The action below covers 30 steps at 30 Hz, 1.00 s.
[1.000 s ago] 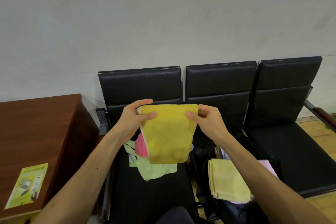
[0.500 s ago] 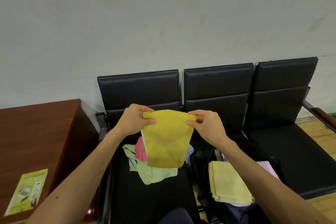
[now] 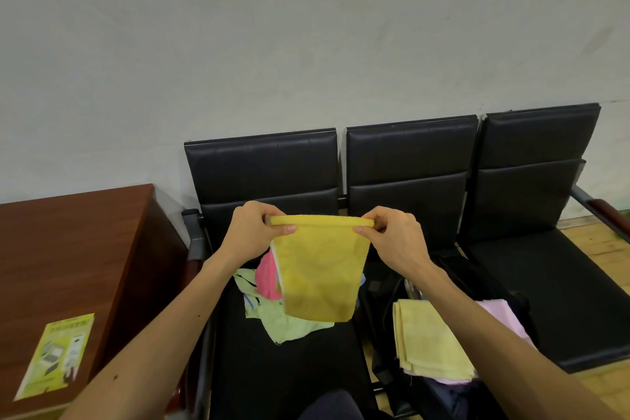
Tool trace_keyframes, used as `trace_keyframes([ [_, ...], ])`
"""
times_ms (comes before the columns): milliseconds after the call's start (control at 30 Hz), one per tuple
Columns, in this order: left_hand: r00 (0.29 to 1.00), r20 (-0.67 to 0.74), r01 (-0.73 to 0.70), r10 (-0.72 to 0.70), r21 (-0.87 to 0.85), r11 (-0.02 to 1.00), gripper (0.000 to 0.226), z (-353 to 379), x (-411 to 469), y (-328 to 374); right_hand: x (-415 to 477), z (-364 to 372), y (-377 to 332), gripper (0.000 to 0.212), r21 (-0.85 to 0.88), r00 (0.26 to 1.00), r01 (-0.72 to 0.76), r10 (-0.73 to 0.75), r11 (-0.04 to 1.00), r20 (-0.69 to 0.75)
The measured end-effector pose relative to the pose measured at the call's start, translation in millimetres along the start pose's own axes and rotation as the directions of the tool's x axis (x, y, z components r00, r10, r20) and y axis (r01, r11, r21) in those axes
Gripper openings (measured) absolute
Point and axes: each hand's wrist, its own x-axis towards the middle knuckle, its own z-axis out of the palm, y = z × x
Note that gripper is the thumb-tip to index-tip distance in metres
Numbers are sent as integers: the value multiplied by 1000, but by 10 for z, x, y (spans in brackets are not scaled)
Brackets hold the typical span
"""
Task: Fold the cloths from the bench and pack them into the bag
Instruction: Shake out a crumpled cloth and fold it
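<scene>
At centre frame, my left hand [image 3: 249,232] and right hand [image 3: 395,239] each pinch a top corner of the yellow cloth [image 3: 320,269] between thumb and curled fingers. It hangs doubled above the left seat of the bench [image 3: 545,283]. Beneath it lies a loose pile of cloths [image 3: 286,324]. At lower right, folded cloths [image 3: 426,341] rest on the black bag [image 3: 453,273]. A desk [image 3: 68,249] bearing a leaflet [image 3: 54,355] bounds the left side.

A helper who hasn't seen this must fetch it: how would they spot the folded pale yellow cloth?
Find the black three-seat bench against the wall. A dark bag sits at its middle seat, and the pale yellow cloth lies flat on top. It is folded and paler than the deep yellow cloth held up in the air, and it covers a pink cloth.
</scene>
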Motion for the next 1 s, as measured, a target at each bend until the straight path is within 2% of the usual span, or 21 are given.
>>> trace_keyframes([
  [133,999,-50,-10,9,-20,1000,20,24,-25,-4,-2,20,82,14,42,1000,-20,19,999,24],
  [200,996,-78,-45,44,-10,999,14,39,-32,-15,-22,43,143,14,141,996,-68,59,988,70],
  [300,991,-46,-128,128,-12,992,24,58,-54,-49,-108,67,247,13,327,971,-187,125,926,202],
  [400,986,37,-155,165,-201,967,15,49,-96,-79,-208,60,299,14,420,944,-254,129,871,303],
  [467,984,91,-108,154,-385,917,9,46,-160,-43,-254,47,275,14,484,934,-288,132,827,331],
  [533,984,103,-80,142,-457,886,11,63,-200,-17,-275,32,230,14,534,932,-309,137,787,337],
  [767,981,-89,-189,169,-293,937,16,194,-201,43,-336,-49,63,13,703,917,-377,134,603,377],
  [900,978,-142,-193,150,-371,908,17,234,-247,140,-383,-67,17,9,755,917,-378,106,535,384],
  [1000,984,-145,-164,107,-478,863,20,259,-284,201,-461,-34,48,29,783,905,-393,51,482,423],
])
